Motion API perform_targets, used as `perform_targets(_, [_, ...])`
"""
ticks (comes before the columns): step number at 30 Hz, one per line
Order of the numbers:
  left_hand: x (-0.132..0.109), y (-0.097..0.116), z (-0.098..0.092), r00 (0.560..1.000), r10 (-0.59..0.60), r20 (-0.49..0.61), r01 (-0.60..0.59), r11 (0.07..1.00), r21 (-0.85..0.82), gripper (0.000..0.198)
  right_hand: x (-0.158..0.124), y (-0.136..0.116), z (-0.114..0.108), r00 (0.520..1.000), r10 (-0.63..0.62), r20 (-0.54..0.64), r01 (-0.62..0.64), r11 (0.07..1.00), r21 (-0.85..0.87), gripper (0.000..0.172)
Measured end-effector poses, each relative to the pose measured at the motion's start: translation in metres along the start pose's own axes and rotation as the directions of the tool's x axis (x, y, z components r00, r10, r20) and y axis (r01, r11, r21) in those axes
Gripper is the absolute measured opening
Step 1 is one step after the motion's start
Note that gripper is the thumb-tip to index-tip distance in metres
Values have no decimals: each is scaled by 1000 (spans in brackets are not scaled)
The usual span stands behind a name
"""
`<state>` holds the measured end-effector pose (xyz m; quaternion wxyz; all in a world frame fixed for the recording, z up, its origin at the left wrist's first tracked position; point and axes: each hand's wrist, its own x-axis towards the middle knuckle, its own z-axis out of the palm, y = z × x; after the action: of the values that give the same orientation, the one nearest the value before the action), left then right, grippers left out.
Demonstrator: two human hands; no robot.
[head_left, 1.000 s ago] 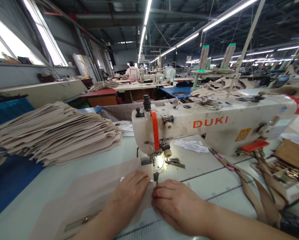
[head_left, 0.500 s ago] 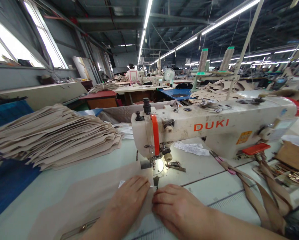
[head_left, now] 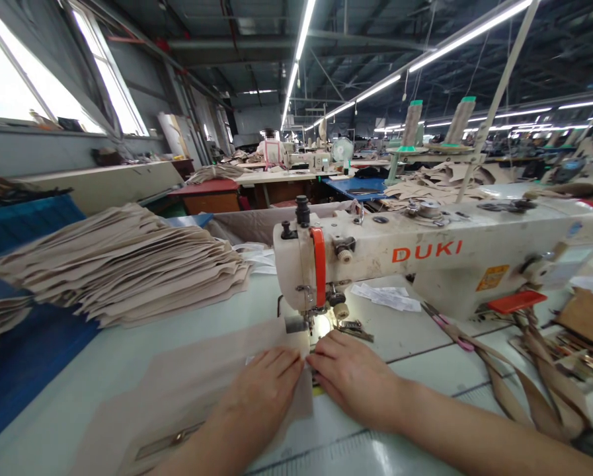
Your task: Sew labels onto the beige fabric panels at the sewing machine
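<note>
A beige fabric piece [head_left: 197,377] lies flat on the sewing table, its right end under the needle of the cream DUKI sewing machine [head_left: 425,254]. My left hand [head_left: 264,396] rests flat on the fabric, fingers stretched toward the presser foot [head_left: 310,324]. My right hand [head_left: 358,380] lies beside it, fingertips pressed on the fabric edge just below the foot. A small white label shows between my left fingers and the foot.
A tall stack of beige cut pieces [head_left: 122,264] sits at the left on a blue cloth [head_left: 23,350]. White paper slips [head_left: 385,296] lie behind the needle. Beige straps [head_left: 514,370] and metal hardware [head_left: 584,347] lie at the right. A person sits far back.
Both hands have slid forward toward the needle, pushing the fabric's end up to the presser foot. My right hand now reaches closer under the machine head.
</note>
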<state>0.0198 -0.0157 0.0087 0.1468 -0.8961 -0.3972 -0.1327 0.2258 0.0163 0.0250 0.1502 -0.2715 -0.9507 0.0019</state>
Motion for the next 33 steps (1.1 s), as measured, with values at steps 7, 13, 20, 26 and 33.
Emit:
perform_targets(7, [12, -7, -9, 986, -166, -35, 151, 953, -263, 29, -3, 1, 3, 1000, -12, -10, 12, 1000, -18, 12])
perform_targets(13, [9, -16, 12, 982, -185, -46, 175, 971, -162, 33, -2, -1, 2, 1000, 8, 8, -7, 1000, -29, 11])
perform_targets(20, [16, -21, 20, 980, -199, -21, 195, 972, -133, 36, 3, 8, 4, 999, 39, -3, -39, 998, -48, 8])
perform_targets(26, [29, -29, 22, 981, -193, -23, 191, 978, -84, 32, 7, 13, 7, 996, 88, -30, -90, 993, -74, 9])
perform_targets(33, [32, -28, 14, 977, -184, -110, 174, 981, -89, 30, 9, 13, 6, 993, 112, -30, -115, 989, -98, 8])
